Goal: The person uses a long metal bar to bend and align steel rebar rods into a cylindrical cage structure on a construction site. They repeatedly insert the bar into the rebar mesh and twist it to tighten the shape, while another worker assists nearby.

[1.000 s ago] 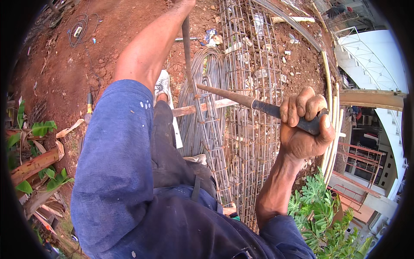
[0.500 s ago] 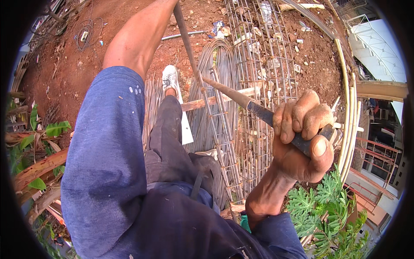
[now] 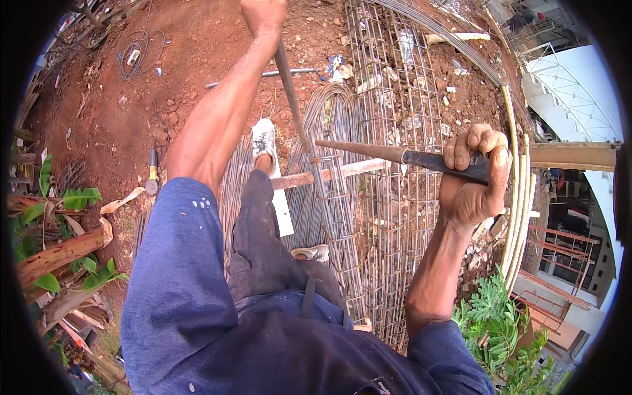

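My left hand, at the top edge, is closed round the upper end of a long dark metal handle that slopes down toward the rebar. My right hand grips the black sleeve of a second, rust-brown handle. Both handles converge at a narrow tied rebar ladder; they look like the arms of one cutter-like tool, but its head is too small to make out. A wooden batten crosses under the ladder, over a looped bundle of thin steel rods.
A long rebar cage lies to the right, beside pale poles and green plants. An angle grinder rests on red soil at the left. My white shoe stands by a white board.
My right hand has moved farther from my body and slightly right, bringing its handle nearer level. My left fist has come into view at the top. The grinder now shows.
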### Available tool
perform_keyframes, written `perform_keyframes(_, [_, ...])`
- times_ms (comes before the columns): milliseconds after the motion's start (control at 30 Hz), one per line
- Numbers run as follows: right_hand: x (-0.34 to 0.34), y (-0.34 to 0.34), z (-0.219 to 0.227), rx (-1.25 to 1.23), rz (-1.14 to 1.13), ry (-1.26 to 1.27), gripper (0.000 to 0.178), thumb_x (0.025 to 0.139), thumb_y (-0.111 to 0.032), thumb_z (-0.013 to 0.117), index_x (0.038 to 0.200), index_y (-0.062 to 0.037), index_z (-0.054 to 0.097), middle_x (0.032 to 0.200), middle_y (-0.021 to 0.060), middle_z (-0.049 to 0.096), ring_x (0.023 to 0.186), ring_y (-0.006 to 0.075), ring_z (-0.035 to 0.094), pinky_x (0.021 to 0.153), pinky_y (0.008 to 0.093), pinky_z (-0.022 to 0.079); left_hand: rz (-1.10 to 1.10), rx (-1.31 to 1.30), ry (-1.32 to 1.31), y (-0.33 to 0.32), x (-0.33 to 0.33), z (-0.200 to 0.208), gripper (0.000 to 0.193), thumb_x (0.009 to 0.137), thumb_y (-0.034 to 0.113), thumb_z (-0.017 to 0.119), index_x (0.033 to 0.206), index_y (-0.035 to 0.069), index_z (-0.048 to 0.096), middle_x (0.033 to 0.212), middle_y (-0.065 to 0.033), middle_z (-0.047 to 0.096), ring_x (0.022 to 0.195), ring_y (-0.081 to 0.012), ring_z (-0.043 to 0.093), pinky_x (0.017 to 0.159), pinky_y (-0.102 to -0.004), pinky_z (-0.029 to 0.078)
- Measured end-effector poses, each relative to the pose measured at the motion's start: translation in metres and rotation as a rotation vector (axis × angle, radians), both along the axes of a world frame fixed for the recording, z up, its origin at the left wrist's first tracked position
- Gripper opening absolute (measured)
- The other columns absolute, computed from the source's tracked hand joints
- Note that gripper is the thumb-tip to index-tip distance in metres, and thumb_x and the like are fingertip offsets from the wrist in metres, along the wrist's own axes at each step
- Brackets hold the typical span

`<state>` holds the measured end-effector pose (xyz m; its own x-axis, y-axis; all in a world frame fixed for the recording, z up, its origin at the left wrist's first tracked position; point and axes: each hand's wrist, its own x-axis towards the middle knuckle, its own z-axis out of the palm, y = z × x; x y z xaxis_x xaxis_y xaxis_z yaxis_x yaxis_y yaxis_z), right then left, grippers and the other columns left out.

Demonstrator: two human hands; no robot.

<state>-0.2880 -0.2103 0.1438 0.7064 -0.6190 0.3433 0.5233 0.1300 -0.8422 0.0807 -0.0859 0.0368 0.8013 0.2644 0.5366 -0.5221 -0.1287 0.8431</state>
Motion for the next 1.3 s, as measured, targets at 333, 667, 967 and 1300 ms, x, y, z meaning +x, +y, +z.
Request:
perform_keyframes(333, [0.172,-0.074,0.158,-0.032,0.054,0.191,0.028,0.094,-0.014,0.058,0.075,-0.0048,0.04,0.074,0.0045,0.036,0.059,0.012,0.033,0.052,0.0267,0.032,-0.7,-0.307,0.366,0.104,-0.07,0.019,0.023,0.082,0.01,0.07,0.064,0.006,0.055,0.054,0.0023,0.051,0.047,-0.0042,0.046,0.043,-0.0221,0.032])
perform_keyframes(667, [0.097,-0.11,0.207,-0.028,0.13,0.155,0.026,0.089,-0.01,0.059,0.075,-0.0064,0.037,0.076,0.0048,0.033,0.061,0.0128,0.032,0.054,0.0263,0.03,-0.735,-0.051,0.304,0.093,-0.075,0.075,0.033,0.082,0.018,0.077,0.059,0.009,0.055,0.054,0.0033,0.05,0.048,-0.0039,0.041,0.044,-0.0235,0.028])
perform_keyframes(967, [-0.08,-0.139,0.163,-0.003,0.032,-0.054,0.02,0.089,-0.009,0.058,0.078,-0.0058,0.041,0.075,0.0036,0.033,0.063,0.0121,0.036,0.056,0.0264,0.034,-0.602,-0.148,0.04,0.086,-0.138,0.163,0.028,0.091,0.013,0.068,0.069,0.009,0.05,0.054,0.0014,0.041,0.047,-0.0079,0.039,0.046,-0.0265,0.035])
perform_keyframes(1300, [-0.142,-0.14,0.052,-0.034,-0.21,0.027,0.015,0.087,-0.007,0.057,0.08,-0.0078,0.043,0.076,0.0027,0.038,0.062,0.0102,0.039,0.055,0.0242,0.037,-0.423,-0.281,-0.153,0.049,-0.218,0.249,0.029,0.089,0.02,0.074,0.07,0.01,0.055,0.052,0.0017,0.042,0.045,-0.007,0.041,0.042,-0.0245,0.038])
